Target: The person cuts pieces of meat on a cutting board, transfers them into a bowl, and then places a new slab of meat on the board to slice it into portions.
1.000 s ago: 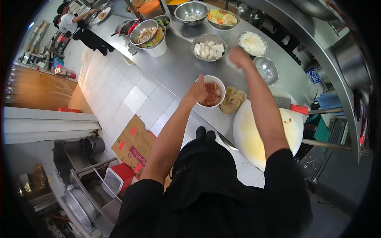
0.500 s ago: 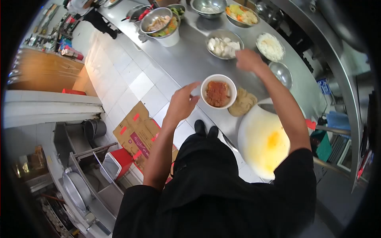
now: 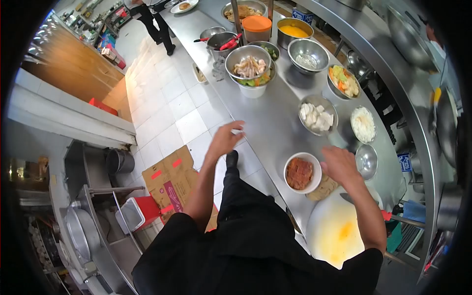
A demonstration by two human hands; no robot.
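My left hand point(image 3: 225, 140) hangs over the counter's front edge with its fingers loosely apart and nothing in them. My right hand point(image 3: 340, 165) is beside the right rim of a white bowl point(image 3: 319, 173), its fingers bent and pointing toward the bowl. Inside that bowl lies reddish-brown ground-looking food point(image 3: 299, 173). A beige lump point(image 3: 322, 189) sits against the bowl, partly hidden by it. Beyond my right hand stand a metal bowl of white chunks point(image 3: 317, 117), a bowl of shredded white food point(image 3: 363, 125) and a small metal bowl point(image 3: 367, 161).
A round white board point(image 3: 332, 231) with a yellow stain lies nearest me; a knife blade point(image 3: 348, 197) rests on it. Farther along the steel counter point(image 3: 268, 128) are several bowls and an orange-lidded tub point(image 3: 257, 28). Flattened cardboard point(image 3: 169, 178) covers the floor at left. Another person point(image 3: 153, 24) stands far off.
My view has turned, so the counter sits lower and farther right. My right hand has moved from the white chunks back beside the white bowl; my left hand is farther from that bowl.
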